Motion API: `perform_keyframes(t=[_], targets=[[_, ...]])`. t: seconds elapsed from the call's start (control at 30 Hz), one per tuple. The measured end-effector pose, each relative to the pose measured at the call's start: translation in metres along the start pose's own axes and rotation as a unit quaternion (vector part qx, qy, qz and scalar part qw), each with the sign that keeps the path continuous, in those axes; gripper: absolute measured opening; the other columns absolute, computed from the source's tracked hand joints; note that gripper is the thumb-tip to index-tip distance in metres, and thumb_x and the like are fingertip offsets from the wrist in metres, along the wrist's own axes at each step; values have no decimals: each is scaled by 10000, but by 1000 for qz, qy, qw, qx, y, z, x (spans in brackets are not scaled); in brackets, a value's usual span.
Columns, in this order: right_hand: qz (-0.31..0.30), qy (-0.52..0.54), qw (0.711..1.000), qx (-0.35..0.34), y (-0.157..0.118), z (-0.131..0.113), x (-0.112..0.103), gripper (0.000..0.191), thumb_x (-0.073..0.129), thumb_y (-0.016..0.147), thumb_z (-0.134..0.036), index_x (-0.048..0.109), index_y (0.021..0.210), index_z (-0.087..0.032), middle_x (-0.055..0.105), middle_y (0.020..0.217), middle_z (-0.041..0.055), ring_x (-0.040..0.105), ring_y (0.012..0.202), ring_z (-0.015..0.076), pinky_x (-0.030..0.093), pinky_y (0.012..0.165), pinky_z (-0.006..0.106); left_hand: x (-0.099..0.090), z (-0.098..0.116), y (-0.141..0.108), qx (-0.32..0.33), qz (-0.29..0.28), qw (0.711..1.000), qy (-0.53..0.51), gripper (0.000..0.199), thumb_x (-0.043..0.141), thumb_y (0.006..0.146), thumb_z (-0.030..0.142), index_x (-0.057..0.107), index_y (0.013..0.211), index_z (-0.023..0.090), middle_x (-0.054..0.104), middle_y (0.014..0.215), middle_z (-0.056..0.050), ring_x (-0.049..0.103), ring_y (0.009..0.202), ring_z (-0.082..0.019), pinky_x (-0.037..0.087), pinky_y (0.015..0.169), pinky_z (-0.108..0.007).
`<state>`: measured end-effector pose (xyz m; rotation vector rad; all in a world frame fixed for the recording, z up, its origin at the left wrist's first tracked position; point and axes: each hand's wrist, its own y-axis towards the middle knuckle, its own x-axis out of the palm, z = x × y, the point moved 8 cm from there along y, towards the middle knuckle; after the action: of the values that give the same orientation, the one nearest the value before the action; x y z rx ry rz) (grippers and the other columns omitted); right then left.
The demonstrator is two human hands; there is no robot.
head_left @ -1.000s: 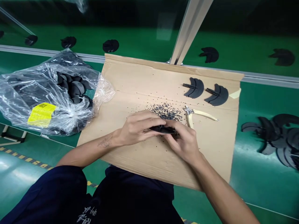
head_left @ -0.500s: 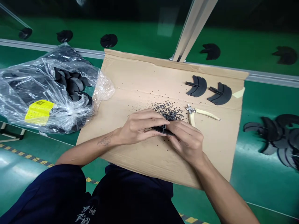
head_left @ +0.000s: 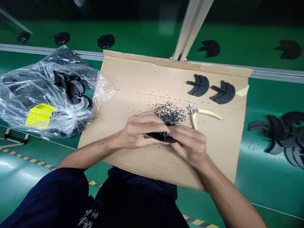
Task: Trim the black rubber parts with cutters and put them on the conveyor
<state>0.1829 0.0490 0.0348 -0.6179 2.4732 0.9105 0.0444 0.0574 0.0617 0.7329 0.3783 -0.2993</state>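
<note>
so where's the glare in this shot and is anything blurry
In the head view, pale glare lies on the green floor at lower left and the green bench top at right, the clear plastic bag throws bright highlights, and the black piece between the left hand and right hand shows little detail; nothing looks badly blurred.
</note>
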Motion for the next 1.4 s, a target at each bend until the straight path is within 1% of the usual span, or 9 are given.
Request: perform_keyframes(t=[0.17,0.27,0.4,0.53,0.63,0.87,1.03,1.23,1.4], targets=[[33,-52,998,-16,-1,-3,-6,215,666,915,-139,721,1119,-179,797,1002,108,775,897,211,649,794,310,1,-3,-1,-5,-14,1000,-19,183,724,923,253,745,1095,194,774,950,-71,719,838,-144,589,772,-292],[20,-31,999,-2,0,-2,-4,207,633,931,-112,722,1106,-178,799,1020,103,778,900,198,652,811,305,1,-3,-2,-13,3,999,-29,177,777,875,224,750,1044,180,764,892,-53,702,796,-127,577,753,-267],[30,-26,999,-17,0,-5,-5,185,652,918,-110,714,1084,-164,798,1010,110,780,899,202,655,802,295,1,0,-3,1,18,999,-34,176,785,866,202,751,1027,142,760,892,-67,696,807,-121,571,762,-249],[43,-45,998,-26,0,-4,-7,182,653,920,-110,699,1087,-165,798,986,109,781,891,202,655,797,293,1,-6,-4,-46,24,998,-47,248,795,863,277,748,1081,168,753,910,-61,693,827,-120,574,751,-237],[36,-65,996,-39,0,-5,-6,180,677,902,-98,693,1074,-147,796,982,124,781,894,209,655,795,293,4,-8,-3,-65,3,997,-50,254,778,877,309,751,1091,175,746,922,-63,691,846,-126,574,762,-248],[40,-62,997,-35,1,-3,-7,173,669,912,-117,691,1076,-167,792,986,109,776,874,198,649,777,290,4,-5,-4,-23,-8,999,-38,210,695,945,271,742,1134,191,762,979,-76,704,898,-151,582,813,-302],[27,-25,999,-12,3,-1,-5,160,638,923,-96,705,1052,-163,792,989,110,771,873,185,636,745,267,1,-5,-5,-37,15,998,-40,175,784,871,251,764,1026,173,756,892,-59,693,815,-131,572,756,-263],[27,-30,999,-5,0,2,-4,132,653,933,-142,720,1043,-169,791,987,105,768,869,191,633,752,283,4,-4,-5,-15,1,1000,-15,186,720,925,260,753,1088,177,761,942,-68,696,844,-136,578,771,-279],[20,16,1000,4,2,5,-1,115,649,932,-120,713,1020,-157,780,952,107,758,838,178,620,730,261,3,-8,-3,-37,-4,999,-26,182,799,855,240,752,1011,160,752,881,-52,685,816,-131,568,767,-271]])
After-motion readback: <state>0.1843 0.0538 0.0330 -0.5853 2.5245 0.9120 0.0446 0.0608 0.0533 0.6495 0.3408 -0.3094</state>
